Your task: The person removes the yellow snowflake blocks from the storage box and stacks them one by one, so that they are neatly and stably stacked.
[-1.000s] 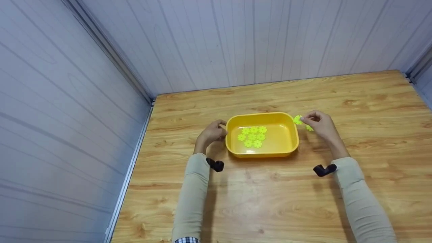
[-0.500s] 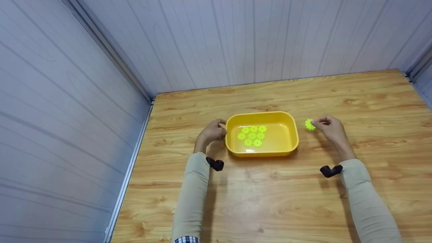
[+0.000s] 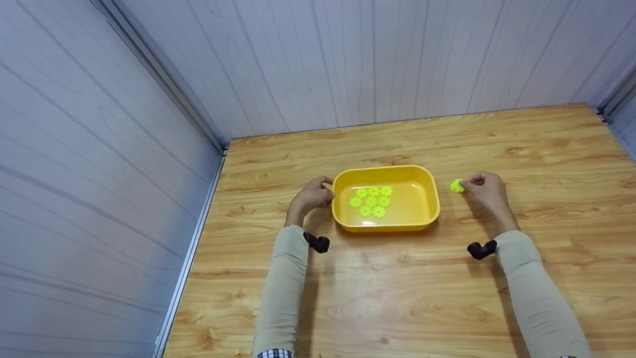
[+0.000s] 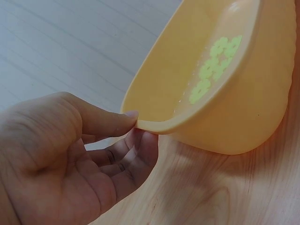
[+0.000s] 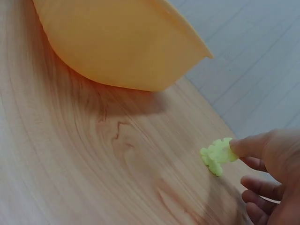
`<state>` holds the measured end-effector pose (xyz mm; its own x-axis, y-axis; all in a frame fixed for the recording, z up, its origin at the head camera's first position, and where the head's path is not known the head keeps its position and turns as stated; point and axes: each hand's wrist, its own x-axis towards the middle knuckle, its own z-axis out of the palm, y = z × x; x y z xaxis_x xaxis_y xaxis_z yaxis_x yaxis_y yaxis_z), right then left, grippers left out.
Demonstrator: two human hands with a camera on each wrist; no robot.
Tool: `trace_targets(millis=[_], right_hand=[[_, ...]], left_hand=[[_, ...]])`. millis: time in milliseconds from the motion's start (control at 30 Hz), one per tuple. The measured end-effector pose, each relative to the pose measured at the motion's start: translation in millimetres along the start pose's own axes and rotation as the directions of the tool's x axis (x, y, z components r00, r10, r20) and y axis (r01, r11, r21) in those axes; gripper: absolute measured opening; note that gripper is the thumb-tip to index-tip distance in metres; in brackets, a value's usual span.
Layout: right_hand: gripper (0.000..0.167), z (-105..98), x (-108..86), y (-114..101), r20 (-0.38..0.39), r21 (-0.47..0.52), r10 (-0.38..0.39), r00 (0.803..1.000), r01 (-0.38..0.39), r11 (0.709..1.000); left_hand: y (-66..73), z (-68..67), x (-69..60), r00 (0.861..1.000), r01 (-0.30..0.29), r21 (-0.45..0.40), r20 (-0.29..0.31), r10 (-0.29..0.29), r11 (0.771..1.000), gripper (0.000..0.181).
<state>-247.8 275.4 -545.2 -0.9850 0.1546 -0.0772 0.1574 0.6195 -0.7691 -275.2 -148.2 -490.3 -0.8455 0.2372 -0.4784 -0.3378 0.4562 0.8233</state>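
Note:
A yellow basin [image 3: 387, 228] stands on the table with several yellow-green flower-shaped pieces [image 3: 371, 201] flat on the left part of its floor. My left hand [image 3: 311, 195] pinches its left rim; in the left wrist view, the thumb of that hand [image 4: 61, 154] lies over the rim [image 4: 164, 125] and fingers are beneath. Right of the basin, my right hand [image 3: 489, 193] holds a flower piece [image 3: 457, 186] by its edge. The right wrist view shows this hand [image 5: 276, 173] pinching one piece [image 5: 222, 151], which overlaps a second piece [image 5: 212, 166] low over the table.
The wooden table [image 3: 387, 298] meets a pale panelled wall [image 3: 397, 59] behind the basin and another panelled wall [image 3: 89, 174] on the left. A black wrist-worn device [image 3: 318, 243] sits at the left cuff, another [image 3: 482, 250] at the right.
My right hand has moved right, away from the basin, with its flower piece. The two pieces, apart in the head view a second ago, now overlap. My left hand and the basin are unmoved.

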Motion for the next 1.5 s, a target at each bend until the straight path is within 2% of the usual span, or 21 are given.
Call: trace_targets(millis=[200,333,633,967,1233,1500], right_hand=[[0.031,5,3.9,2,-0.092,-0.105,-0.066,0.994,0.056,0.993],[0.029,7,4.7,2,-0.126,-0.153,-0.079,0.989,0.059,0.986],[0.028,7,6.3,3,-0.113,-0.158,-0.088,0.99,0.07,0.985],[0.033,10,4.9,3,-0.059,-0.146,-0.009,0.998,0.0,0.989],[0.034,11,5.4,4,-0.078,-0.18,-0.078,0.994,0.063,0.982],[0.035,12,4.6,4,-0.07,-0.168,-0.053,0.996,0.041,0.985]], left_hand=[[-2.3,0.9,-1.6,1.0,-0.018,-0.049,0.015,0.018,0.999,0.044],[-3.0,1.4,-2.0,1.0,-0.017,-0.052,0.018,0.018,0.998,0.045],[-3.2,2.7,-2.1,1.0,-0.023,-0.046,0.016,0.024,0.999,0.046],[-3.5,2.9,-2.3,1.0,-0.028,-0.027,0.003,0.028,0.999,0.045],[-1.5,1.3,-2.3,0.999,-0.026,-0.044,0.024,0.027,0.999,0.043],[-1.9,0.8,-1.3,1.0,-0.024,-0.028,0.014,0.025,0.999,0.043]])
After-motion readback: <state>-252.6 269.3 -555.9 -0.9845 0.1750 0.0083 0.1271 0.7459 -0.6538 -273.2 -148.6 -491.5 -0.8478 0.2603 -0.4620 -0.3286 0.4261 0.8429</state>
